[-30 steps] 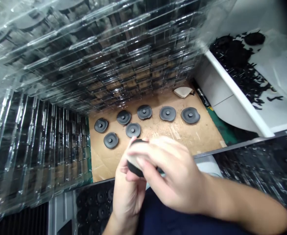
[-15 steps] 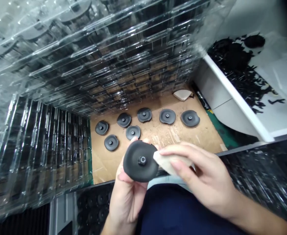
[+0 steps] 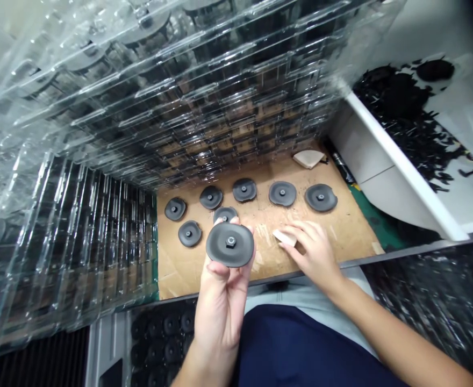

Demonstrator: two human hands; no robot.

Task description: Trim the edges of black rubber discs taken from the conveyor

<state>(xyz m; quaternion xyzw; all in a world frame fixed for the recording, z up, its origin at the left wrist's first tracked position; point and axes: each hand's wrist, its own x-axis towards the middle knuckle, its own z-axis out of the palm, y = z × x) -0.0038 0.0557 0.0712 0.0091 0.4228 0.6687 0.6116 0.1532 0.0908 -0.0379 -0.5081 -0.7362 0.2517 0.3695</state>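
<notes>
Farther from the disc (image 3: pixel 229 245) than before, the right hand (image 3: pixel 314 250) pinches the pad (image 3: pixel 285 237) over the cardboard (image 3: pixel 172 274), perhaps touching it. The left hand (image 3: pixel 222 303) grasps the disc by its rim, above the palm.

Dark blue clothing (image 3: pixel 301 349), bare forearms (image 3: pixel 381 325)

Brown cardboard (image 3: pixel 341 228) lies over a green counter (image 3: pixel 373 220) with a dark near edge. Stacked clear plastic trays (image 3: pixel 240 102) rise along the far and left sides, glinting with light; a white-rimmed box (image 3: pixel 406 164) stands right.
</notes>
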